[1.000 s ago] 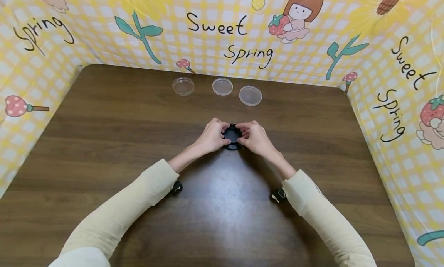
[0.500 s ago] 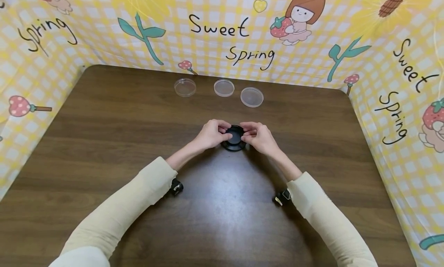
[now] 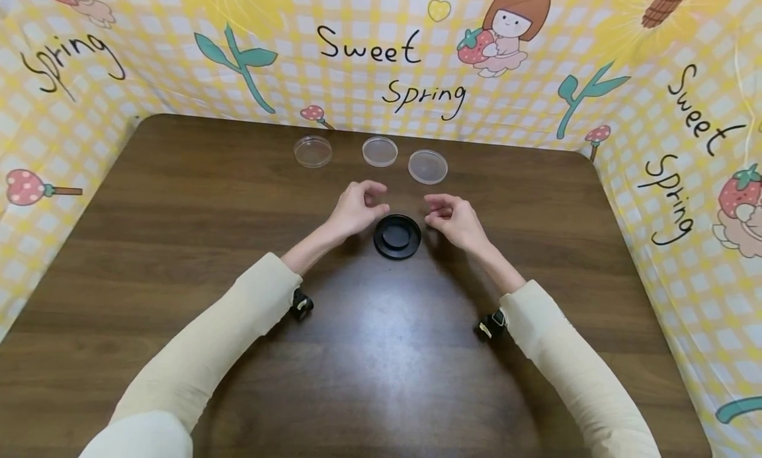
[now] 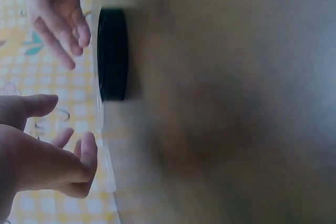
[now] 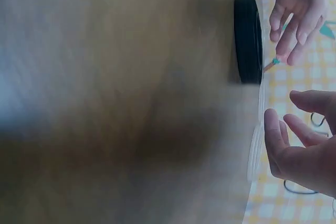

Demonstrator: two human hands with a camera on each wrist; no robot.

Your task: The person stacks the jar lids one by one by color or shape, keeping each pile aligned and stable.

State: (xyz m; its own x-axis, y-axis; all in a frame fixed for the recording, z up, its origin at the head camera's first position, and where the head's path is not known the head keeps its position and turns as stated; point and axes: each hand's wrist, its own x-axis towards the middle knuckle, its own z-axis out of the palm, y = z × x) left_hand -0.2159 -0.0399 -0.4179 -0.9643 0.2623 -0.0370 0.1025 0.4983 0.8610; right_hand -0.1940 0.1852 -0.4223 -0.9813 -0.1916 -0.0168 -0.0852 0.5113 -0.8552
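A round black dish (image 3: 397, 244) with a smaller raised disc in its middle lies on the wooden table. Off its upper left side is the left hand (image 3: 354, 210), fingers loosely bent and holding nothing. The right hand (image 3: 457, 222) hovers to its upper right, likewise holding nothing, with thumb and fingers apart. In the left wrist view the black dish (image 4: 113, 54) appears side-on, with the left hand (image 4: 47, 156) below it. The right wrist view shows the dish (image 5: 248, 40) above the right hand (image 5: 302, 145). Neither hand touches it.
Three clear round dishes stand near the back edge of the table (image 3: 238, 180): one at left (image 3: 313, 152), one in the middle (image 3: 380, 152) and one at right (image 3: 428, 167). Patterned yellow cloth (image 3: 286, 81) hangs behind and beside the table.
Both hands have let go of the black dish and moved apart, away from the viewer. The dish now lies fully uncovered in about the same spot.
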